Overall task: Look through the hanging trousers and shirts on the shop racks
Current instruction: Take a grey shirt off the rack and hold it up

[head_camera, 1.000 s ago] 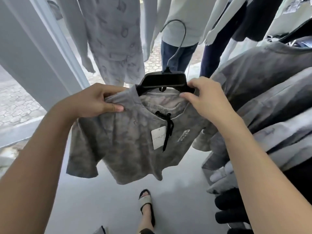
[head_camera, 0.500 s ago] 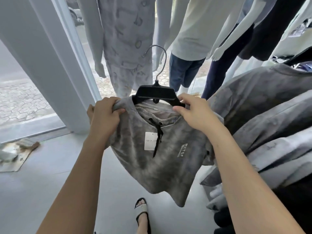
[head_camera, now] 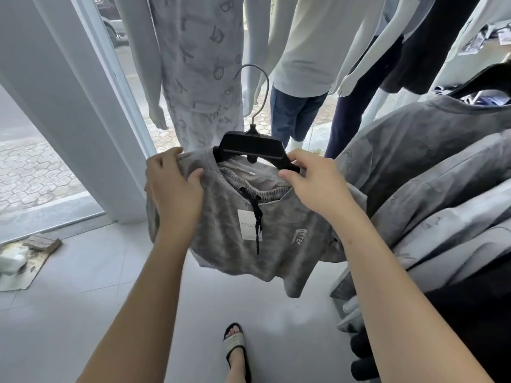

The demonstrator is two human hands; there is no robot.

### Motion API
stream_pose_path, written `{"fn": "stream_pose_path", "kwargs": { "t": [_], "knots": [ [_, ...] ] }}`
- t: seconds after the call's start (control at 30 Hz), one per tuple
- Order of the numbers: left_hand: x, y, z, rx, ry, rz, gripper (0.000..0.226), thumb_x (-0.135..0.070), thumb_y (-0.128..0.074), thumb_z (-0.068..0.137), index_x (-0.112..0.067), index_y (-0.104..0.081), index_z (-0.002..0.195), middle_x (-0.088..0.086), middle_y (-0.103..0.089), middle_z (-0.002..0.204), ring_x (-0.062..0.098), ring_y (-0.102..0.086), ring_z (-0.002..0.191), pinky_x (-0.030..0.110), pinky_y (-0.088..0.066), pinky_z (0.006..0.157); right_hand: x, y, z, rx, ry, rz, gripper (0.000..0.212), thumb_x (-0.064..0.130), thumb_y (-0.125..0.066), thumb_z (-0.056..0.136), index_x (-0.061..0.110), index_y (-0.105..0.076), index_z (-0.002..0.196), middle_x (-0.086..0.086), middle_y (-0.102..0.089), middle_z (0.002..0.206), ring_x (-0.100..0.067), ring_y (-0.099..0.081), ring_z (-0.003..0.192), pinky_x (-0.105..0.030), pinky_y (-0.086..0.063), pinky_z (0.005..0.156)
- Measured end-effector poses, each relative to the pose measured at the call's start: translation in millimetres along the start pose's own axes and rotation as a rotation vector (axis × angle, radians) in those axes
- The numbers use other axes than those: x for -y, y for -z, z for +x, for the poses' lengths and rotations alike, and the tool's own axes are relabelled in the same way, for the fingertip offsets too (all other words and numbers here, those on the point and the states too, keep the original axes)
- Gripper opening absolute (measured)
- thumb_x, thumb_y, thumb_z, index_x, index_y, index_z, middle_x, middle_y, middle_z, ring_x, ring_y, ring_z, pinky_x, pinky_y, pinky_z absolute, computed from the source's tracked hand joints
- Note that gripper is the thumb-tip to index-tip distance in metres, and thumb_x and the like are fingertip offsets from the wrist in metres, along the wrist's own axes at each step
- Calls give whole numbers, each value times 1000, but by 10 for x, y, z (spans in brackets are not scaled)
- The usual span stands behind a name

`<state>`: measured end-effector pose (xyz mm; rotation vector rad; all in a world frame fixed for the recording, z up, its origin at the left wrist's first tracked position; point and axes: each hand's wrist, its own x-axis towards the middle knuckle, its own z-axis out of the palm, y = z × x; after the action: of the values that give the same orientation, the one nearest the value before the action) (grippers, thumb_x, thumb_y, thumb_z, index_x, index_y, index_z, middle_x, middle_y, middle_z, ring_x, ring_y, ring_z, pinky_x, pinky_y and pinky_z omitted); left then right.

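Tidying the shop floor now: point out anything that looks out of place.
A stained cardboard scrap lies on the floor tiles by the window, with a brick-like piece on it. The grey shirt held up on its black hanger looks fine.

left hand [head_camera: 172, 186]: arm bare, stretched forward, fingers and thumb curled, pinching a fold of shirt [head_camera: 229, 228] shoulder | right hand [head_camera: 315, 183]: arm bare, stretched forward, fingers curled over hanger [head_camera: 253, 146] end, thumb beneath | both raised level, apart | sandalled foot [head_camera: 235, 346] below
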<state>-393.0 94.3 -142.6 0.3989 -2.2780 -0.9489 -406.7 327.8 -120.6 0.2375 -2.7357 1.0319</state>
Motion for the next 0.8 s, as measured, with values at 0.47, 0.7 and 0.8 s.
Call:
{"fn": "stream_pose_path", "kwargs": {
  "t": [0.47, 0.7, 0.8],
  "knots": [
    [-342, -168, -704, 471, 478, -627, 21, -20, -61, 85, -9, -50, 99, 3, -57, 85, 15, -58, 76, 28, -49, 67, 371, -714, -570, 212, -41, 292, 14, 15, -55, 92, 26, -62, 88, 11, -67, 82, 2, -60, 76, -14, -41, 64],
    [-50, 128, -587, 507, 436, -725, 11, -16, -63, 93, -20, -65, 103, 4, -70, 97, 18, -66, 90, 34, -54, 83, 368, -750, -638, 485, -27, 563, 23, 31, -63, 89, 36, -75, 108, 17, -74, 104, -1, -67, 103, -30, -53, 94],
    [5, 239, -491, 589, 382, -595, 13, -10, -64, 90, -21, -69, 96, 6, -73, 101, 23, -68, 99, 36, -53, 93, 260, -702, -646, 416, -56, 530, 32, 26, -66, 89, 35, -70, 119, 19, -72, 110, 5, -65, 102, -18, -50, 88]
  ]
}}
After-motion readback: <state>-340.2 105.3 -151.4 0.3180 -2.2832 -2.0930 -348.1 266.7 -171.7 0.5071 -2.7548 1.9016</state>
